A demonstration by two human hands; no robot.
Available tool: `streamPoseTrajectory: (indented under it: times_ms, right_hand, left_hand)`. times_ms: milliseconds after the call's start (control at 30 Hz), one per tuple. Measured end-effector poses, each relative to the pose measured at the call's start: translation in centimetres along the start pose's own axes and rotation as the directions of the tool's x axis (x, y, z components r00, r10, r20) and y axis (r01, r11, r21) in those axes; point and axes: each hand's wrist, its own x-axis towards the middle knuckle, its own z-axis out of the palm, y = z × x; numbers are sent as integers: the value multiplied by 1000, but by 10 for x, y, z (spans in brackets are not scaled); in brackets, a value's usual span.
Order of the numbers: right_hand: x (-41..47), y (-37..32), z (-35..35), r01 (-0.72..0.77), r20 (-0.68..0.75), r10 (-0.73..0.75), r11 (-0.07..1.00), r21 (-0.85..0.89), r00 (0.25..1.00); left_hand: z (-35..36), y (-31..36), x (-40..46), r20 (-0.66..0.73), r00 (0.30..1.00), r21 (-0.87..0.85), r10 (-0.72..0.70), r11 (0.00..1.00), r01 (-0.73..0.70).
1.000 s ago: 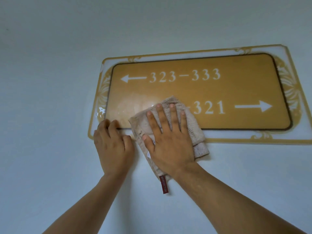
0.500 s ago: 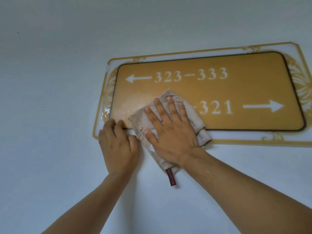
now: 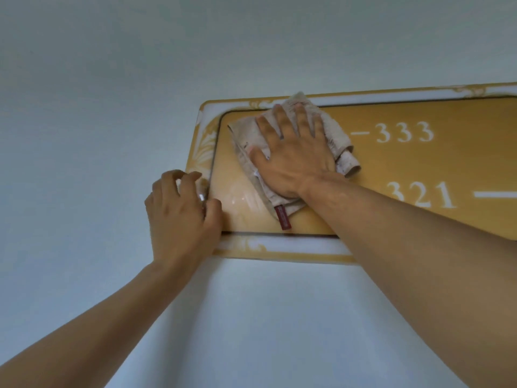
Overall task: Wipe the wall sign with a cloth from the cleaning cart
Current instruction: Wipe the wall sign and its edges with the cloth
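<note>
2 hands point(image 3: 293, 158) point(image 3: 181, 217) flat against sign point(image 3: 419, 169)

light: soft, even | glare: wet sheen on sign point(image 3: 243, 200) | edges: wide-angle bowing

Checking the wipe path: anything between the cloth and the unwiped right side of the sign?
Nothing visible. The right hand presses the cloth flat on the sign at its upper left; the face rightward is bare. The left hand rests at the sign's left edge, behind the path.
</note>
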Motion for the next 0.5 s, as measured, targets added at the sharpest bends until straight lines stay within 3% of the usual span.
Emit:
streamPoseTrajectory:
  times_ms: [133, 233, 500]
  right_hand:
    - [39, -7, -1, -67, -15, 67, 998, 23, 998]
    - [62, -12, -2, -119, -12, 120, 992, 39, 993]
    - [94, -21, -4, -174, -7, 174, 983, 59, 985]
  left_hand:
    - [4, -12, 17, -8, 1000, -159, 8, 987, -9]
    - [7, -15, 13, -12, 996, -147, 90, 985, -91]
    - [8, -17, 15, -28, 994, -180, 108, 977, -111]
